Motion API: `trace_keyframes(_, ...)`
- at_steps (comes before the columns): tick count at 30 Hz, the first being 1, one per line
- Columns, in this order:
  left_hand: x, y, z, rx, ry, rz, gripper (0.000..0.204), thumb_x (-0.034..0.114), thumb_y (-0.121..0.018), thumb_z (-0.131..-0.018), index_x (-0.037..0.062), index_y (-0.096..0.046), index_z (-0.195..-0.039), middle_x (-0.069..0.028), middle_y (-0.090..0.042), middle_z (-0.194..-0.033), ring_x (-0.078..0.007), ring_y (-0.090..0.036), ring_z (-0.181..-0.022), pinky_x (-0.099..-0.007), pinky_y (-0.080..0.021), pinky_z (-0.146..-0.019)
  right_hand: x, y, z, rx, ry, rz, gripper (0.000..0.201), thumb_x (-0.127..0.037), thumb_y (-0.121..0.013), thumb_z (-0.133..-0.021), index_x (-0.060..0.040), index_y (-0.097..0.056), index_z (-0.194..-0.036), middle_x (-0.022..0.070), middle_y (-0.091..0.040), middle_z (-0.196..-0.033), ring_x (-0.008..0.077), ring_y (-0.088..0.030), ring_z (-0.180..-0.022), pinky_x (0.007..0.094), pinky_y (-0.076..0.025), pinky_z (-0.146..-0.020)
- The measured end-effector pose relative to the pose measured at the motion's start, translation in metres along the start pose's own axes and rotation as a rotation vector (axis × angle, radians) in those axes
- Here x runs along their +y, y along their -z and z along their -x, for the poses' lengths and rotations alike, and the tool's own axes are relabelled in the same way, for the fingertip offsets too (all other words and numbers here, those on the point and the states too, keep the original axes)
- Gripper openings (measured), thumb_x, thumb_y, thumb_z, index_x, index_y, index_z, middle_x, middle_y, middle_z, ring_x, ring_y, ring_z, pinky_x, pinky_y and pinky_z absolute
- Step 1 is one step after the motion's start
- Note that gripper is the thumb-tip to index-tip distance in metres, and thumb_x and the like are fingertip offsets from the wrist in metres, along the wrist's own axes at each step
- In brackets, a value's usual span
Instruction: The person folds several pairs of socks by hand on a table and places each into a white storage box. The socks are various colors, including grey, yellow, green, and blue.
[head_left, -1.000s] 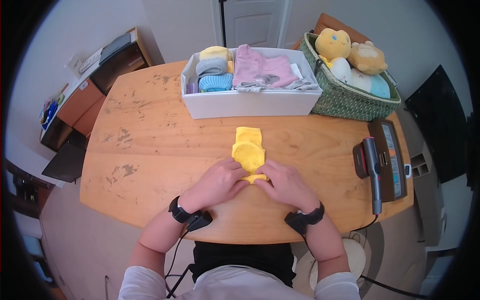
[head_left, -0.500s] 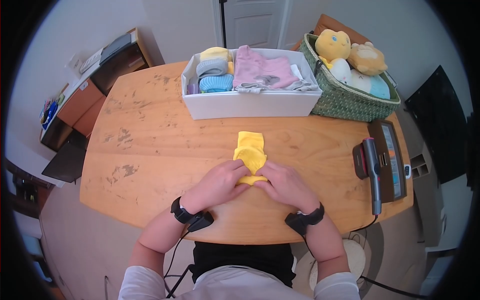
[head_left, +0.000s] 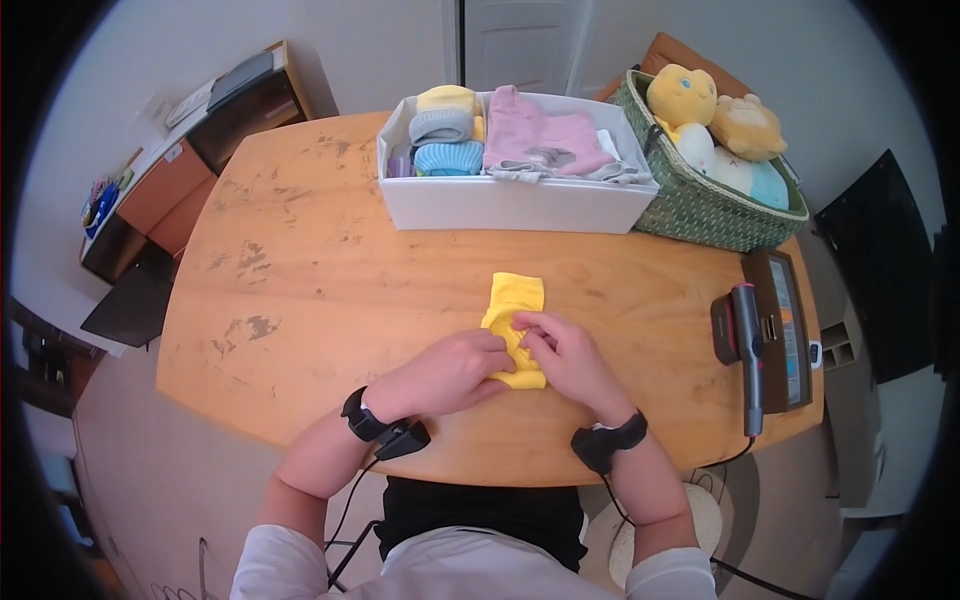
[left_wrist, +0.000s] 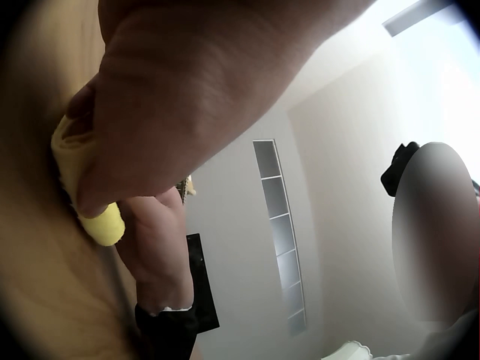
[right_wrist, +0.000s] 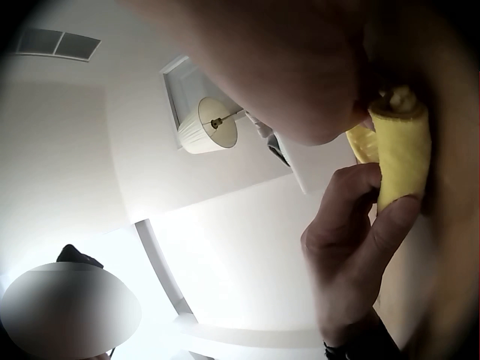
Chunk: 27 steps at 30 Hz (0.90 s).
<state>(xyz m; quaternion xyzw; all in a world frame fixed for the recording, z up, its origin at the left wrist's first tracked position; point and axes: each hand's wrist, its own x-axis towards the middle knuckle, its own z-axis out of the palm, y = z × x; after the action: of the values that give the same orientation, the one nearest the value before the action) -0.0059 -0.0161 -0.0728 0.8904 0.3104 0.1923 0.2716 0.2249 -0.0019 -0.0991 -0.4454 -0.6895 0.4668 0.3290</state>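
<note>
In the head view a yellow garment (head_left: 517, 290) lies on the table in a narrow strip, its near end rolled up. From the left side, the left hand (head_left: 455, 368) holds the near roll; the right wrist view shows its thumb and fingers pinching the yellow roll (right_wrist: 403, 154). Over the garment's middle is the right hand (head_left: 568, 360), its bent fingers and thumb at the loose fold above the roll. Its fingertips are partly hidden in the right wrist view. The left wrist view shows the roll's end (left_wrist: 105, 225) under the left hand.
Behind the garment stands a white box (head_left: 520, 207) with rolled and folded clothes. Beside it a green woven basket (head_left: 720, 210) holds plush toys. A corded grey handheld appliance (head_left: 748, 360) and an open brown case (head_left: 790, 330) lie at the right on the wooden table (head_left: 300, 330).
My right hand has left the right end of the roll and risen to the fold in the garment's middle. The left hand stays on the roll. The head view has shifted slightly.
</note>
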Motion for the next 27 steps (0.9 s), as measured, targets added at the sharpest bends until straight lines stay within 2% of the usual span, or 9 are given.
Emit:
trace_keyframes(4,0.003,0.009,-0.002,-0.128,0.114,0.029,0.024,0.020,-0.073,-0.092,0.0010,-0.072,-0.107,-0.0167,-0.066,-0.098,-0.0368,-0.065,-0.096,-0.0448,-0.053,-0.087,0.000,-0.002,0.002,0.028,-0.007,0.008,0.029,-0.008,-0.058,-0.102,0.0023,-0.065,-0.128,0.0133,-0.074,-0.112,0.0186,-0.073,-0.090,0.0317,-0.057,-0.080)
trace_keyframes(8,-0.006,0.002,0.001,-0.047,0.119,0.105,0.025,0.021,-0.071,-0.094,0.0002,-0.072,-0.108,-0.0176,-0.066,-0.098,-0.0372,-0.066,-0.095,-0.0451,-0.054,-0.085,-0.008,0.000,0.002,-0.011,-0.055,0.024,0.029,-0.011,-0.062,-0.101,0.0014,-0.065,-0.127,0.0116,-0.074,-0.110,0.0175,-0.071,-0.091,0.0313,-0.057,-0.081)
trace_keyframes(10,-0.003,0.000,0.000,-0.046,0.131,0.115,0.025,0.021,-0.070,-0.095,-0.0003,-0.073,-0.108,-0.0179,-0.066,-0.098,-0.0368,-0.067,-0.095,-0.0450,-0.054,-0.084,-0.006,0.003,0.003,-0.044,-0.064,0.014,0.026,-0.014,-0.068,-0.099,0.0004,-0.066,-0.120,0.0094,-0.072,-0.105,0.0167,-0.069,-0.089,0.0301,-0.056,-0.080)
trace_keyframes(11,-0.003,-0.002,0.000,-0.015,0.115,0.137,0.025,0.022,-0.070,-0.095,-0.0008,-0.073,-0.105,-0.0180,-0.066,-0.097,-0.0369,-0.067,-0.094,-0.0447,-0.054,-0.084,-0.014,0.007,0.003,-0.083,-0.063,0.027,0.019,-0.013,-0.074,-0.095,-0.0005,-0.067,-0.108,0.0093,-0.068,-0.108,0.0172,-0.067,-0.088,0.0292,-0.055,-0.079)
trace_keyframes(12,-0.003,-0.002,0.001,-0.002,0.127,0.131,0.025,0.022,-0.070,-0.095,-0.0008,-0.073,-0.105,-0.0180,-0.066,-0.097,-0.0369,-0.067,-0.094,-0.0447,-0.054,-0.084,-0.015,0.008,0.002,-0.098,-0.053,0.027,0.019,-0.013,-0.074,-0.095,-0.0005,-0.067,-0.108,0.0093,-0.068,-0.108,0.0172,-0.067,-0.088,0.0292,-0.055,-0.079)
trace_keyframes(14,-0.004,-0.003,0.001,-0.021,0.115,0.106,0.025,0.022,-0.069,-0.096,-0.0012,-0.073,-0.102,-0.0176,-0.065,-0.095,-0.0360,-0.066,-0.094,-0.0436,-0.053,-0.085,-0.017,0.010,0.002,-0.153,0.182,0.185,0.016,-0.010,-0.077,-0.091,-0.0005,-0.066,-0.097,0.0104,-0.065,-0.115,0.0173,-0.066,-0.090,0.0295,-0.054,-0.079)
trace_keyframes(18,-0.009,-0.008,0.002,0.019,0.068,0.072,0.025,0.024,-0.068,-0.096,-0.0010,-0.073,-0.100,-0.0174,-0.064,-0.097,-0.0348,-0.064,-0.095,-0.0425,-0.053,-0.086,-0.023,0.011,0.004,-0.189,0.170,0.202,0.018,-0.010,-0.081,-0.087,-0.0008,-0.067,-0.092,0.0121,-0.063,-0.120,0.0196,-0.066,-0.094,0.0312,-0.054,-0.081)
trace_keyframes(20,-0.009,-0.007,0.002,0.031,0.072,0.058,0.025,0.023,-0.068,-0.095,-0.0008,-0.074,-0.099,-0.0177,-0.064,-0.101,-0.0355,-0.066,-0.096,-0.0438,-0.054,-0.085,-0.026,0.012,0.004,-0.178,0.295,0.259,0.021,-0.011,-0.084,-0.084,-0.0014,-0.067,-0.093,0.0106,-0.064,-0.116,0.0224,-0.067,-0.095,0.0330,-0.055,-0.081)
trace_keyframes(27,-0.017,-0.011,0.000,-0.037,0.092,0.148,0.026,0.025,-0.068,-0.097,0.0007,-0.071,-0.106,-0.0179,-0.063,-0.103,-0.0355,-0.064,-0.101,-0.0430,-0.052,-0.088,-0.045,0.016,0.010,-0.186,0.310,0.501,0.030,-0.011,-0.087,-0.075,-0.0036,-0.070,-0.099,0.0113,-0.064,-0.095,0.0329,-0.062,-0.096,0.0410,-0.052,-0.087)
